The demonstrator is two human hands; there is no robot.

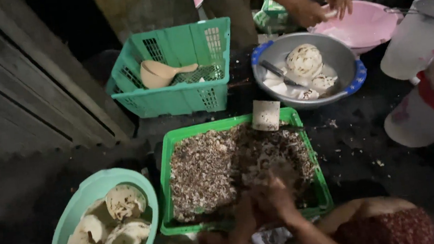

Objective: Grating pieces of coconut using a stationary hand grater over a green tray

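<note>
1. My left hand (245,214) and right hand (280,198) are pressed together at the near edge of the green tray (322,191). They are blurred with motion; my fingers look curled narrow around something small, but I cannot tell what it is, or whether each hand truly grips it.
2. The tray sits straight ahead of me, filled with a bed of brown and white shavings (216,164). My hands hover just over its near right part. A pale flat card (266,115) stands at its far rim.
3. As I judge it, I am in the middle of paring or scraping a piece over the tray, so the flakes fall in. The coming motion calls for a steady grip and keeping the work above the tray.
4. Near left, a teal bowl (65,227) holds several peeled coconut pieces (124,201), whitish with brown streaks.
5. Far left stands a green crate (172,97) with a tan scoop (162,71) inside.
6. Far right of the tray, a metal basin (338,54) carries a round peeled coconut (304,59), smaller white pieces and a knife (281,73).
7. Beyond it, another person's hands (322,3) work at a pink basin (372,27).
8. Everything rests on a dark floor (358,161) speckled with scraps. A grey plank wall (7,89) runs along the left, and the light is dim.
</note>
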